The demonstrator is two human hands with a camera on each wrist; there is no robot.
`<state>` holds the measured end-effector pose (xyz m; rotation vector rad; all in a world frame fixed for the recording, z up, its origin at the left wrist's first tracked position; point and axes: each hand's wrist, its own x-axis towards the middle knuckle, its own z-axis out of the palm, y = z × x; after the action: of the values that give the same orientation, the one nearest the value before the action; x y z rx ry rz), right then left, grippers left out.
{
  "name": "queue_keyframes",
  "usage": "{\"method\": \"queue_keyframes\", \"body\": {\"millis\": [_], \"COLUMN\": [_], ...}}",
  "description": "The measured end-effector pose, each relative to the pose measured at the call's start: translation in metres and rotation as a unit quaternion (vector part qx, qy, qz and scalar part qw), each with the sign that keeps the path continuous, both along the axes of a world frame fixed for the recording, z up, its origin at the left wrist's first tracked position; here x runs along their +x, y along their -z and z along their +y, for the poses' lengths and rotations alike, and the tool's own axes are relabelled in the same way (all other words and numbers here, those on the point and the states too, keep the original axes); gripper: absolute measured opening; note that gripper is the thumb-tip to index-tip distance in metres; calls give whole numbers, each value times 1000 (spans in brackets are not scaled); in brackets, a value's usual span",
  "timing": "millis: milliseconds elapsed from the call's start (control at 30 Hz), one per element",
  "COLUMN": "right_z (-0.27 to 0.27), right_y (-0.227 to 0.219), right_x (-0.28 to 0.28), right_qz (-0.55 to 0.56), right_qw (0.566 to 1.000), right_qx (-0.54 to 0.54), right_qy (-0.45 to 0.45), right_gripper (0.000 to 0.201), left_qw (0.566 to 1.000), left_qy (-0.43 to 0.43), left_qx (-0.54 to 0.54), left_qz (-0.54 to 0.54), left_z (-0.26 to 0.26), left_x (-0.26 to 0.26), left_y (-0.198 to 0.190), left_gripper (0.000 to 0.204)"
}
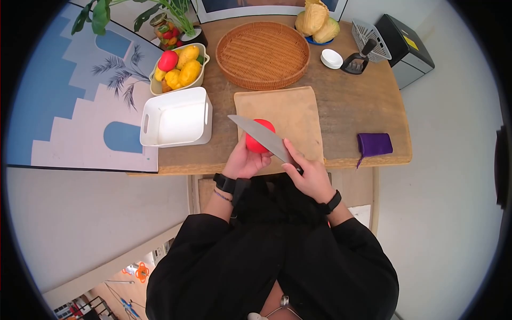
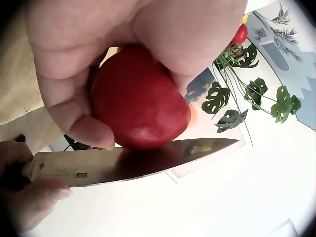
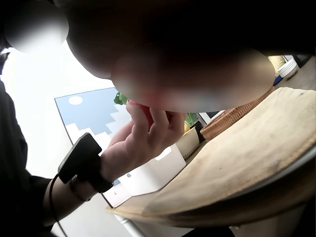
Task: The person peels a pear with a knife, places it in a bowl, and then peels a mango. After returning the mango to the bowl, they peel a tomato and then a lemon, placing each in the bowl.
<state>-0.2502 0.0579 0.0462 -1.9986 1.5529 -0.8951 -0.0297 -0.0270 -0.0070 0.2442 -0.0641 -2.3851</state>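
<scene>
In the head view my left hand [image 1: 244, 161] holds up a red apple [image 1: 255, 144] close over the near part of the cutting board [image 1: 290, 106]. Its fingers curl around the smooth apple [image 2: 140, 98] in the left wrist view. My right hand [image 1: 310, 175] grips a kitchen knife [image 1: 274, 143] by its dark handle. The broad blade [image 2: 123, 165] lies along the apple's side, its tip pointing to the far left in the head view. In the right wrist view, a dark blur hides most of the knife and right hand.
A white bin [image 1: 178, 120] stands left of the board, with a fruit basket [image 1: 205, 63] behind it. Beyond the board sits a round wicker tray [image 1: 263, 53]. To the right are a white bowl [image 1: 332, 58], a black-handled tool [image 1: 356, 63] and a purple pouch [image 1: 375, 144].
</scene>
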Motion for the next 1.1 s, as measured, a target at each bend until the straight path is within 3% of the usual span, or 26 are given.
{"method": "queue_keyframes", "body": {"millis": [33,100,200,233,300,433,633,733,800,1033,1100], "right_z": [0,-1,-1,0,0,3,2,-1,1,2,1], "right_y": [1,1,0,1,2,0,2,3,3,1,0], "right_x": [-1,-3,-6,-6,-7,-6,-8,-8,-8,-6,-5], "right_qz": [-25,-49,-35,-41,-46,-32,-14,-33,-40,-26,-35], "right_qw": [1000,999,999,999,999,999,1000,999,999,999,999], "right_qx": [-4,-6,24,18,13,20,22,9,6,34,29], "right_qy": [5,9,13,7,2,-1,8,17,20,16,24], "right_gripper": [65,65,65,64,64,64,64,64,64,64,64], "left_qw": [1000,994,993,993,984,977,986,974,962,973,993], "left_qy": [1,45,54,54,15,15,17,40,-37,-25,27], "left_qx": [0,-102,-90,-91,-12,-32,-91,-131,-51,-59,-81], "left_qz": [-1,-9,-58,-59,-179,-210,-137,-179,-265,-223,-78], "left_z": [-1,-2,0,1,8,4,-1,3,11,7,2], "left_x": [2,5,10,6,-1,-2,2,-4,-18,-2,3], "left_y": [2,7,13,-2,-28,-21,-8,-26,-46,-15,-13], "left_gripper": [56,59,61,61,59,57,54,51,50,51,50]}}
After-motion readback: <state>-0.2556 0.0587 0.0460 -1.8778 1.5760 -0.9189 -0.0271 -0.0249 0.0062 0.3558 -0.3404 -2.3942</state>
